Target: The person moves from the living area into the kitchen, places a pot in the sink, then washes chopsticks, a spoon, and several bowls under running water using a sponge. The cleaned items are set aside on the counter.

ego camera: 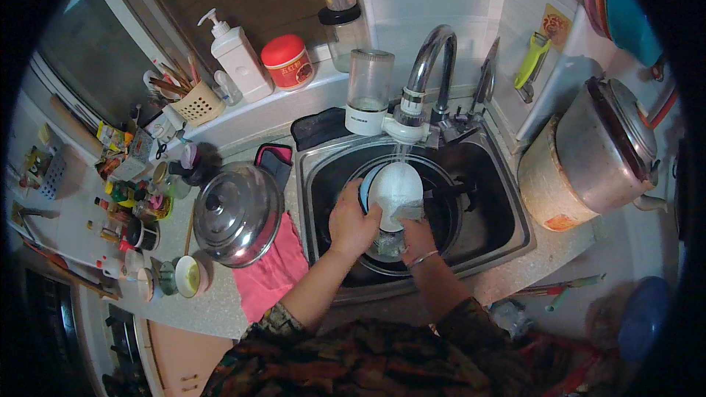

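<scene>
My left hand (353, 220) grips the left rim of a white bowl (392, 187), tilted under the running water of the faucet (433, 60). A light blue edge shows along the bowl's left side; whether it belongs to a second bowl I cannot tell. My right hand (418, 238), with a bracelet at the wrist, presses a pale cloth or scrub pad (409, 211) against the bowl's lower right. Below both hands a round dark pan (452, 231) sits in the steel double sink (521, 231). Something pale and crumpled lies under the bowl, partly hidden.
A steel pot lid (237, 215) and a pink cloth (273, 270) lie left of the sink, with small bowls (190, 278) and bottles beyond. A water filter (367, 121) is fixed to the faucet. At right stands a large metal pot (595, 138). The windowsill holds a pump bottle (242, 63) and a red-lidded jar (288, 63).
</scene>
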A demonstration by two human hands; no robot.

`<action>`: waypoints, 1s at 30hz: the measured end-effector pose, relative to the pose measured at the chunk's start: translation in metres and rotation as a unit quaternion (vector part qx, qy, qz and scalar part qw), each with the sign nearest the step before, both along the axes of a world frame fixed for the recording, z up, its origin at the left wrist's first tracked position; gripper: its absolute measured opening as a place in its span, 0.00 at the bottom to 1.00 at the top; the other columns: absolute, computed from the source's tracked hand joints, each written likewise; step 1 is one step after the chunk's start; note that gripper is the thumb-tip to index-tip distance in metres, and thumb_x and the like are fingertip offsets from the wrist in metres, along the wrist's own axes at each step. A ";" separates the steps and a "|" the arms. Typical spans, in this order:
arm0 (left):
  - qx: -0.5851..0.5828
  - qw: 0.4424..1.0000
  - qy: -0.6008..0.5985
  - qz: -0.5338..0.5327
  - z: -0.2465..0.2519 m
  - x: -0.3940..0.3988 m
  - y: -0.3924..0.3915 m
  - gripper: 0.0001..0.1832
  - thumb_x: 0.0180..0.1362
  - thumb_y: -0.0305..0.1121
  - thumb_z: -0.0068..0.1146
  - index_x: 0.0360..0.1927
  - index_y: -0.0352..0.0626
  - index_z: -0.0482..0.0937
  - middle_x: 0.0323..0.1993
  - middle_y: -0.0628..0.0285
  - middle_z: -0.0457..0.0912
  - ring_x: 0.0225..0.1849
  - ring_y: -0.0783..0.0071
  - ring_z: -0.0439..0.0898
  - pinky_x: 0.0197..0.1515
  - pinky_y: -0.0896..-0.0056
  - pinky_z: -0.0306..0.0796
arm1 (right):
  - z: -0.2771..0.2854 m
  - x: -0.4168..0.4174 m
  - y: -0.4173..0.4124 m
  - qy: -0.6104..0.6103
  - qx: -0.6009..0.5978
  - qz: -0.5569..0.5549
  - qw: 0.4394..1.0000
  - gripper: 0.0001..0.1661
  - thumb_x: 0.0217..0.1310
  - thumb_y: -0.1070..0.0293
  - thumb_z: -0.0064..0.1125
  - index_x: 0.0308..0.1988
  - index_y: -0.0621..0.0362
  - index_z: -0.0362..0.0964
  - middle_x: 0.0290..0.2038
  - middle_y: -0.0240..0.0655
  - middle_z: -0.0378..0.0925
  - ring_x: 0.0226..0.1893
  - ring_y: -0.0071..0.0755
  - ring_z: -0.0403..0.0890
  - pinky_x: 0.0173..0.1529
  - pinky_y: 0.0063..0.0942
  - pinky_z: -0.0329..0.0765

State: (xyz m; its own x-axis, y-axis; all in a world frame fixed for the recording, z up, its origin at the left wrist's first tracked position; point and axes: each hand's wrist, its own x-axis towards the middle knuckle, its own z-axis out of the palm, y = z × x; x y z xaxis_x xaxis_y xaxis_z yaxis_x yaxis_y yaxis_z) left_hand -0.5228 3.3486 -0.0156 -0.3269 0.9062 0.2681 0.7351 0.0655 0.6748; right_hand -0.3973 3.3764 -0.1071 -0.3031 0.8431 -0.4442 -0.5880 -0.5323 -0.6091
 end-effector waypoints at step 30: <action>-0.185 0.742 -0.643 0.045 -0.021 0.002 -0.010 0.12 0.53 0.33 0.55 0.36 0.33 0.74 0.18 0.59 0.74 0.11 0.75 0.67 0.12 0.72 0.59 | -0.026 0.010 0.016 -0.082 0.207 -0.003 0.975 0.37 0.46 0.76 0.59 0.59 0.65 0.58 0.52 0.48 0.71 0.54 0.48 0.71 0.58 0.33 0.66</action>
State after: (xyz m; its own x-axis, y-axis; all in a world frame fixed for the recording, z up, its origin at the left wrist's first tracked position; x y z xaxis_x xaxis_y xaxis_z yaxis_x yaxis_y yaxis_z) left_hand -0.5210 3.3388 -0.0366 -0.1609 0.7991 -0.5792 -0.5192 0.4306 0.7382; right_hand -0.3870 3.3921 -0.1327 -0.2512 0.9619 -0.1081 -0.4673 -0.2184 -0.8567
